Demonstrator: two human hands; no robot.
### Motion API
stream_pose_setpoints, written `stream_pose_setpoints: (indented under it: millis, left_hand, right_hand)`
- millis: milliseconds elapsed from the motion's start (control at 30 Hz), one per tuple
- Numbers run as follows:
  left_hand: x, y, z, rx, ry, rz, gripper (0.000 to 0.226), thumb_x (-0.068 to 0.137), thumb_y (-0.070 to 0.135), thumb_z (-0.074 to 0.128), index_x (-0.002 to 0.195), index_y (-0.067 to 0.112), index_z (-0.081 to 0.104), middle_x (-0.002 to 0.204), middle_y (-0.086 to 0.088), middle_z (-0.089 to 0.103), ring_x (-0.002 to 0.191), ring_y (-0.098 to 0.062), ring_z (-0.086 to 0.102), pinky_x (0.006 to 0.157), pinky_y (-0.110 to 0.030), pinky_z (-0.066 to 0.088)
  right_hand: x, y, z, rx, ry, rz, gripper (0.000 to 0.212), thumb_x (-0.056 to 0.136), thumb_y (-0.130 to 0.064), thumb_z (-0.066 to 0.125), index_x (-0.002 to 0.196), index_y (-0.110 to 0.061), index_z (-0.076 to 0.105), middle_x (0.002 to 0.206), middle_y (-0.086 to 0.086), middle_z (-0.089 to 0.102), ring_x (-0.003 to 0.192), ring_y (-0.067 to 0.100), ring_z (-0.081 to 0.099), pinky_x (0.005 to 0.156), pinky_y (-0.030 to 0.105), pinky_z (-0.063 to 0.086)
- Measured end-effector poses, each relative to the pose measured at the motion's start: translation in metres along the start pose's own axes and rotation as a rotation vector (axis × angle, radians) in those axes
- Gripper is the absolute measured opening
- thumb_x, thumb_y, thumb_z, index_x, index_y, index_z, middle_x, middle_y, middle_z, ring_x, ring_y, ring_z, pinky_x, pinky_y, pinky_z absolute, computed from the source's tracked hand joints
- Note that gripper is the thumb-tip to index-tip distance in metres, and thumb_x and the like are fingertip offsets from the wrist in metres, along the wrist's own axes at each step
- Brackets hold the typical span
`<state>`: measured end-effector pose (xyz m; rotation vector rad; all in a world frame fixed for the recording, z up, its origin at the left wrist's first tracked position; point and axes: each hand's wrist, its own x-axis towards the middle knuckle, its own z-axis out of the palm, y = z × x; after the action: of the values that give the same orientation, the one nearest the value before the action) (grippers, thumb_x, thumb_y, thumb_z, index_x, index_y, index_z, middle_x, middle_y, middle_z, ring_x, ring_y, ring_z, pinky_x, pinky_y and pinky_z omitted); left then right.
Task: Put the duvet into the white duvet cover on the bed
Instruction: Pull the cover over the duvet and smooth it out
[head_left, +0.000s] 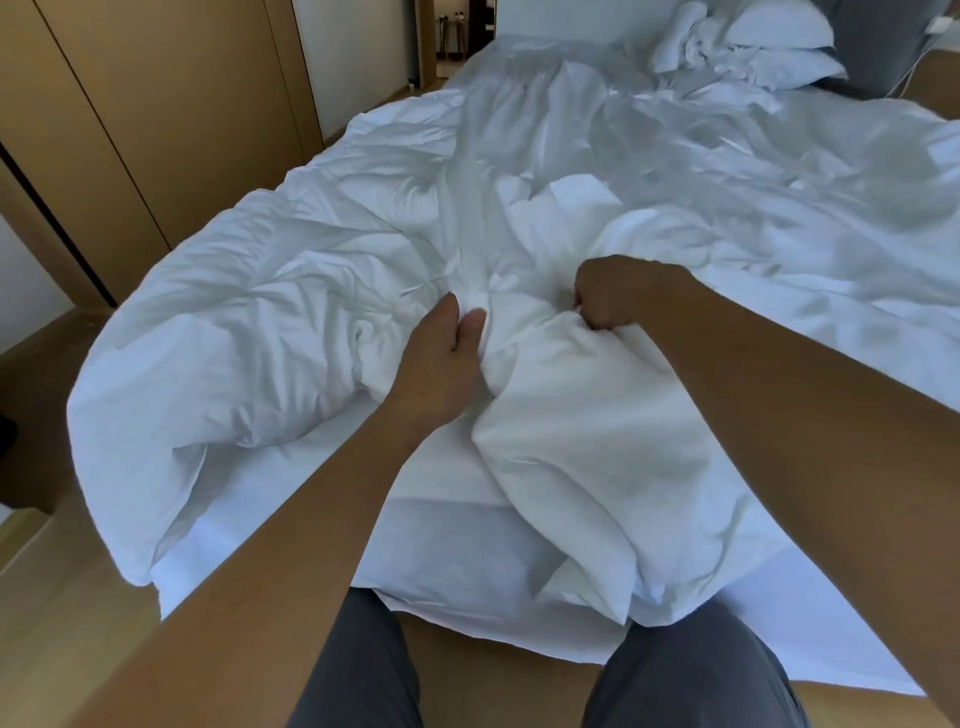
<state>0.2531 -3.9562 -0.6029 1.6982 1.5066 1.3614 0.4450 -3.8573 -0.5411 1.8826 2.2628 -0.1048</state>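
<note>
A white duvet cover (270, 332) lies crumpled over the bed (291, 504), bulging at the left as if filled. A thicker white duvet (587, 467) bunches at the foot of the bed and hangs over its front edge. My left hand (441, 364) pinches a fold of white fabric between thumb and fingers near the middle. My right hand (613, 301) is clenched on a bunch of the duvet just to the right. Where the cover ends and the duvet begins between the hands is hard to tell.
White pillows (774, 47) are piled at the head of the bed, far right. Wooden wardrobe doors (156, 114) stand along the left. A doorway (457, 36) opens at the back. My legs in grey trousers (675, 675) stand against the bed's foot.
</note>
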Motion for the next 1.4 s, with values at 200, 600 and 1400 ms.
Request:
stream_pose_setpoints:
  millis: [200, 600, 1400]
  left_hand:
    - [0.004, -0.001, -0.002, 0.0, 0.114, -0.029, 0.038, 0.106, 0.016, 0.046, 0.069, 0.018, 0.039, 0.064, 0.007, 0.044, 0.055, 0.001, 0.042, 0.058, -0.02, 0.032]
    - [0.026, 0.005, -0.041, -0.012, 0.086, -0.031, 0.038, 0.105, 0.024, 0.051, 0.078, -0.002, 0.043, 0.068, -0.014, 0.043, 0.064, -0.028, 0.043, 0.062, -0.049, 0.04]
    - [0.001, -0.007, -0.011, 0.2, -0.605, -0.036, 0.039, 0.092, 0.051, 0.066, 0.091, 0.013, 0.062, 0.084, 0.001, 0.061, 0.077, -0.016, 0.058, 0.075, -0.036, 0.048]
  right_hand:
    - [0.011, 0.019, -0.005, 0.05, 0.038, -0.001, 0.04, 0.09, -0.045, 0.067, 0.085, -0.005, 0.064, 0.094, 0.009, 0.068, 0.081, 0.025, 0.062, 0.082, 0.037, 0.051]
    - [-0.006, 0.06, -0.039, 0.224, 0.208, 0.018, 0.039, 0.09, -0.055, 0.064, 0.1, -0.017, 0.067, 0.116, 0.009, 0.057, 0.101, 0.025, 0.048, 0.081, 0.033, 0.035]
    - [0.0, 0.013, 0.004, 0.197, 0.078, 0.094, 0.027, 0.091, -0.036, 0.065, 0.085, -0.011, 0.056, 0.09, 0.01, 0.061, 0.081, 0.026, 0.056, 0.074, 0.036, 0.045]
